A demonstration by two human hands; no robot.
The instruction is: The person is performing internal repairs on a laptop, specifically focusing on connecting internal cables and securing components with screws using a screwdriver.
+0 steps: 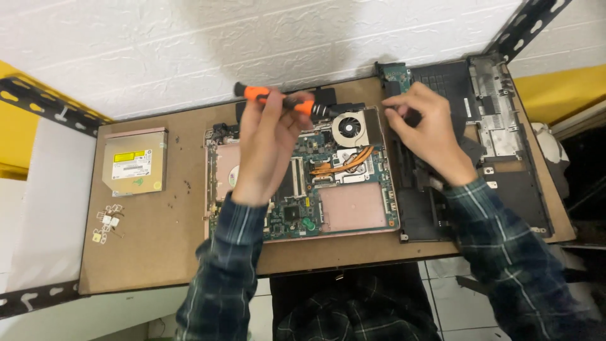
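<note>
- left hand [268, 142] clamped round a screwdriver [284, 101] with orange and black handle, held about level, tip pointing at the fan [349, 128]
- screwdriver sits over the far edge of the board [303, 183], tip just beside the fan
- right hand [429, 132] on the black cover [442, 189] just right of the board, fingers curled down at its far edge; cannot tell if they pinch anything
- board lies open in a pinkish laptop base [353, 208], copper pipes [341, 163] just near side of the fan
- keyboard frame [499, 113] right of the board, beyond the black cover, touching it
- disc drive [134, 162] well left of the board, flat on the brown table [145, 252]
- small white and yellow bits [106, 224] left of the board, near side of the drive
- plaid sleeves [230, 265] on both arms
</note>
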